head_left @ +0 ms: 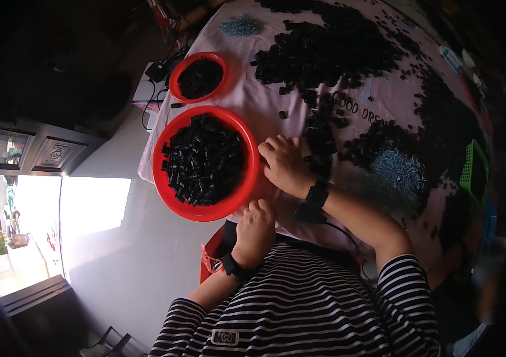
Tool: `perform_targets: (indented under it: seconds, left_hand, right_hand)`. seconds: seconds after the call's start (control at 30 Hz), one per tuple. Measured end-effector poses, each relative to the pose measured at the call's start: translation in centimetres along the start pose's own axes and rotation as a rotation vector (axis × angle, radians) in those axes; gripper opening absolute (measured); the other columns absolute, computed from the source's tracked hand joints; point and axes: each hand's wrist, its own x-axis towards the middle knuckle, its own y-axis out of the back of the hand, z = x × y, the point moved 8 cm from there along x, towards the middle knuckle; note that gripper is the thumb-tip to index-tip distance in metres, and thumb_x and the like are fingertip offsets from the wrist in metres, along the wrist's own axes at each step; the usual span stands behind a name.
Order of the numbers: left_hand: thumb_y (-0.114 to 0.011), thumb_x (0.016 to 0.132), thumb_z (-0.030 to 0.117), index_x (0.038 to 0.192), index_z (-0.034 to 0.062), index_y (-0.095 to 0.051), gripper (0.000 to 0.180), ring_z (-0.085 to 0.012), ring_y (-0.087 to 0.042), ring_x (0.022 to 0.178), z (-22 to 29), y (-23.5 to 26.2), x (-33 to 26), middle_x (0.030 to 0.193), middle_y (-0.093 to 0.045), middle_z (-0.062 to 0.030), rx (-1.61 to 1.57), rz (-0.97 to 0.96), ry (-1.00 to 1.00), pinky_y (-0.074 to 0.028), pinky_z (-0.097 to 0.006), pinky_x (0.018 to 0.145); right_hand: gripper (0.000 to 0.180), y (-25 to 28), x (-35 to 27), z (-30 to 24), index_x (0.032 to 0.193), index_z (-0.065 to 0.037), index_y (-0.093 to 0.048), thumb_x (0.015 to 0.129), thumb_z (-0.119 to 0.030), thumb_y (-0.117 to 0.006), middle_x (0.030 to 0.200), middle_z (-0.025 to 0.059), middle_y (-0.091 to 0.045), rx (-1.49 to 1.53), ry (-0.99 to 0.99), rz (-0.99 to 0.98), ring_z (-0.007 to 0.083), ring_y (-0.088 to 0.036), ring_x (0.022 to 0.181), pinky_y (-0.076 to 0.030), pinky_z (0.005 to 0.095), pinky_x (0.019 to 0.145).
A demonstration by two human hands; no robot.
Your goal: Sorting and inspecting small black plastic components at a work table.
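A large red basin [166,196] full of small black plastic parts [202,157] sits at the table's left edge, partly overhanging it. My right hand [286,163] is closed beside the basin's right rim, fingers curled and very near or touching it. Just below the basin's lower right rim, my left hand [256,232] is also closed, knuckles up. What either hand holds, if anything, is hidden by the fingers. Each wrist wears a black band, and a cable runs from the right one.
A smaller red basin [224,83] of dark parts stands behind the large one. Black parts [330,50] are heaped across the pink cloth [247,77]. Two piles of silvery screw-like pieces [405,172] lie among them. A green basket [472,169] stands far right.
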Motion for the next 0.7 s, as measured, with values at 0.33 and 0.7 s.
perform_targets:
  seconds: [0.33,0.7]
  left_hand:
    - [-0.058,0.083,-0.003,0.1,-0.0037,-0.048,0.02,-0.0405,-0.068,0.089,0.5,0.6,0.2,0.098,-0.059,-0.0255,0.014,-0.005,-0.007,-0.059,-0.043,0.071]
    - [-0.058,0.086,0.0,0.098,-0.0031,-0.049,0.015,-0.0391,-0.068,0.086,0.4,0.3,0.5,0.097,-0.06,-0.0244,0.034,-0.006,-0.017,-0.06,-0.044,0.071]
  right_hand:
    - [0.022,2.7,-1.7,1.6,0.1,-0.007,-0.061,0.08,-0.007,-0.07,0.099,0.0086,-0.059,-0.078,0.044,0.008,0.0274,-0.058,0.098,-0.044,0.0423,0.087]
    - [0.051,4.0,-8.3,1.5,0.133,-0.005,-0.059,0.089,-0.025,-0.075,0.142,0.0101,-0.055,-0.108,0.34,-0.183,0.0255,-0.048,0.137,-0.039,0.0471,0.112]
